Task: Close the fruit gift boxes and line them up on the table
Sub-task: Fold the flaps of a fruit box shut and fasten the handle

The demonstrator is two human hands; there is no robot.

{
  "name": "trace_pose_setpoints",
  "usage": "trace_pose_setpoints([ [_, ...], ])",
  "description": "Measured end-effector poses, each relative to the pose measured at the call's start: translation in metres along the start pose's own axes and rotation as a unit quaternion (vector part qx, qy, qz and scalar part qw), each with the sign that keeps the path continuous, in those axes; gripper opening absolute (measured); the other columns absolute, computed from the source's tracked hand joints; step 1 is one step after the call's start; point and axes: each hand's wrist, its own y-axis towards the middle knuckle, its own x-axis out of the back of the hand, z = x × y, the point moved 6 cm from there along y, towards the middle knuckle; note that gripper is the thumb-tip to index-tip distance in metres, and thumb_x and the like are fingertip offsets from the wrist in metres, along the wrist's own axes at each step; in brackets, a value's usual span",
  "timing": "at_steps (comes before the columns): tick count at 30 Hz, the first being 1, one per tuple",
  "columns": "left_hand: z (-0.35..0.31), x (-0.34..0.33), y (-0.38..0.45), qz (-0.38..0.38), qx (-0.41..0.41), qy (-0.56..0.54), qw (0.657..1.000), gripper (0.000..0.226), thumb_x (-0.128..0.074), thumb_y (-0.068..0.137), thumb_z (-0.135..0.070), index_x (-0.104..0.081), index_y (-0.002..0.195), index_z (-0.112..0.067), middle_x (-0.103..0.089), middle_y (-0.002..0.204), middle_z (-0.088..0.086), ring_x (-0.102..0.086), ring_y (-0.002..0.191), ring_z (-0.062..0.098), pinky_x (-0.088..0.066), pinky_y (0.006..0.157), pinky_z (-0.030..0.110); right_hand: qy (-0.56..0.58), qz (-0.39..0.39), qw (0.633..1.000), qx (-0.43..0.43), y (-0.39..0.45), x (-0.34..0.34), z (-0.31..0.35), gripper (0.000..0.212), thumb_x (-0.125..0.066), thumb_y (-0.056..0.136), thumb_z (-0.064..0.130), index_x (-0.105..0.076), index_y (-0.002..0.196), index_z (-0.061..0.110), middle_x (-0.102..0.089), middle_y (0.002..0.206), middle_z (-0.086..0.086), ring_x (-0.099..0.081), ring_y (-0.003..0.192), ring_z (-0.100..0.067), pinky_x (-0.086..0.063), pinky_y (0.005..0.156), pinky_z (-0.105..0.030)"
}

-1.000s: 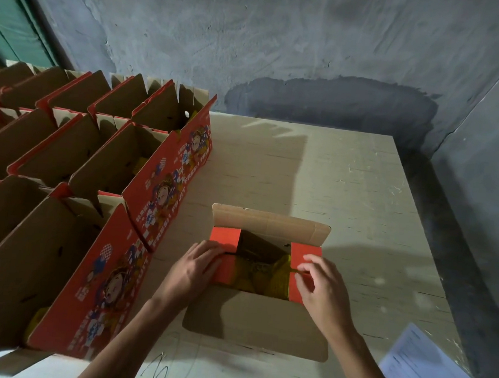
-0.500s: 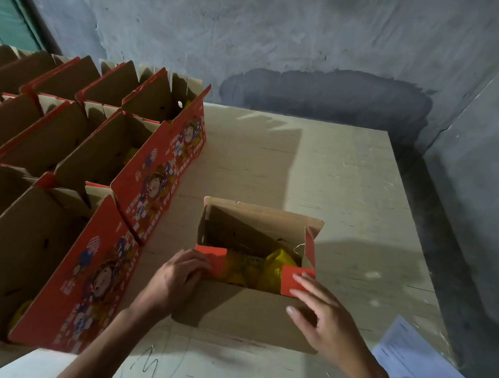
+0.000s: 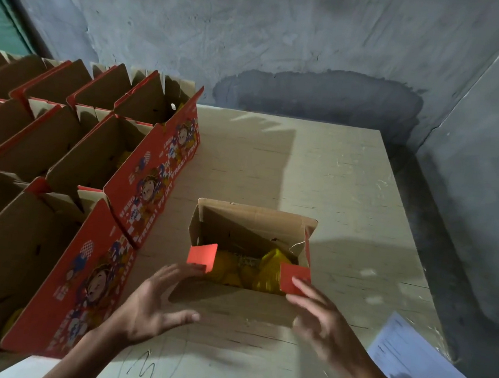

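Closing the box point(image 3: 249, 249) well needed both spread, empty hands, left point(image 3: 153, 304) and right point(image 3: 321, 318), folding its near flap point(image 3: 232, 305) squarely.

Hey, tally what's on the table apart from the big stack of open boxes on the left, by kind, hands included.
Box standing alone: 1
Small red flaps on it: 2, left flap and right flap
Hands: 2, left hand and right hand
Paper sheet: 1
Total: 6
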Motion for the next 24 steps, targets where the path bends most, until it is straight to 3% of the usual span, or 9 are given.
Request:
trace_pose_setpoints([
  [2,-0.008,0.010,0.001,-0.053,-0.005,-0.087,0.995,0.071,-0.058,0.084,-0.079,-0.061,0.137,-0.031,-0.062,0.140,-0.015,-0.055,0.133,0.008,-0.042,0.102,0.031,0.135,-0.048,0.989,-0.034,0.005,0.013,0.000,0.068,-0.029,0.090,0.083,-0.064,0.132,0.042,-0.045,0.153,0.027,-0.039,0.143,0.005,-0.033,0.116,-0.033],
  [4,-0.011,0.020,0.009,-0.157,0.018,-0.130,0.979,0.052,-0.043,0.098,-0.068,-0.069,0.119,-0.028,-0.072,0.118,-0.005,-0.068,0.113,0.016,-0.055,0.086,0.034,0.198,-0.113,0.973,-0.043,0.015,0.029,-0.001,0.064,-0.026,0.099,0.069,-0.070,0.127,0.031,-0.064,0.138,0.018,-0.055,0.132,-0.002,-0.039,0.111,-0.031],
  [6,-0.004,0.029,0.022,-0.271,0.090,-0.171,0.943,0.035,-0.042,0.104,-0.054,-0.067,0.104,-0.029,-0.071,0.096,-0.001,-0.071,0.089,0.017,-0.060,0.074,0.040,0.179,-0.184,0.965,-0.051,0.027,0.044,-0.002,0.051,-0.032,0.105,0.054,-0.070,0.123,0.025,-0.072,0.121,0.015,-0.064,0.118,-0.003,-0.048,0.105,-0.031],
  [8,0.007,0.033,0.037,-0.334,0.152,-0.192,0.910,0.025,-0.044,0.106,-0.046,-0.061,0.102,-0.028,-0.066,0.087,-0.001,-0.067,0.080,0.019,-0.058,0.069,0.040,0.145,-0.217,0.963,-0.061,0.041,0.051,-0.005,0.032,-0.043,0.107,0.043,-0.064,0.124,0.027,-0.071,0.116,0.014,-0.064,0.113,0.001,-0.051,0.103,-0.031],
  [10,0.018,0.031,0.056,-0.308,0.165,-0.164,0.922,0.020,-0.044,0.109,-0.036,-0.063,0.105,-0.030,-0.065,0.095,-0.003,-0.065,0.087,0.019,-0.055,0.070,0.034,0.106,-0.202,0.972,-0.050,0.055,0.048,-0.007,0.025,-0.049,0.105,0.036,-0.063,0.126,0.032,-0.067,0.120,0.014,-0.064,0.108,0.003,-0.056,0.094,-0.028],
  [13,0.022,0.013,0.079,-0.225,0.142,-0.107,0.958,0.017,-0.056,0.104,-0.032,-0.070,0.096,-0.035,-0.062,0.100,0.000,-0.065,0.088,0.016,-0.057,0.067,0.028,0.010,-0.175,0.984,-0.025,0.071,0.035,-0.005,0.020,-0.059,0.103,0.030,-0.069,0.119,0.031,-0.062,0.111,0.012,-0.067,0.093,-0.010,-0.061,0.069,-0.028],
  [18,0.021,-0.010,0.099,-0.174,0.089,0.090,0.976,0.012,-0.064,0.100,-0.025,-0.073,0.103,-0.017,-0.062,0.096,-0.001,-0.057,0.090,0.017,-0.049,0.079,0.036,-0.084,-0.217,0.972,0.021,0.083,0.020,0.002,0.009,-0.079,0.088,0.010,-0.074,0.096,0.011,-0.059,0.091,0.007,-0.059,0.075,-0.005,-0.054,0.067,-0.026],
  [21,0.020,-0.015,0.105,-0.154,0.082,0.135,0.975,0.009,-0.060,0.100,-0.028,-0.058,0.105,-0.020,-0.057,0.099,-0.006,-0.049,0.089,0.013,-0.041,0.074,0.030,-0.042,-0.260,0.965,-0.020,0.082,0.021,-0.005,0.027,-0.083,0.084,0.009,-0.066,0.104,0.011,-0.060,0.092,0.002,-0.058,0.073,-0.008,-0.052,0.066,-0.025],
  [24,0.023,-0.017,0.105,-0.177,0.086,0.114,0.974,0.018,-0.061,0.099,-0.030,-0.044,0.103,-0.025,-0.052,0.089,-0.013,-0.051,0.077,0.005,-0.038,0.062,0.018,0.001,-0.255,0.963,-0.084,0.084,0.022,-0.015,0.066,-0.085,0.082,0.016,-0.047,0.136,0.016,-0.057,0.120,0.002,-0.062,0.076,-0.007,-0.053,0.065,-0.020],
])
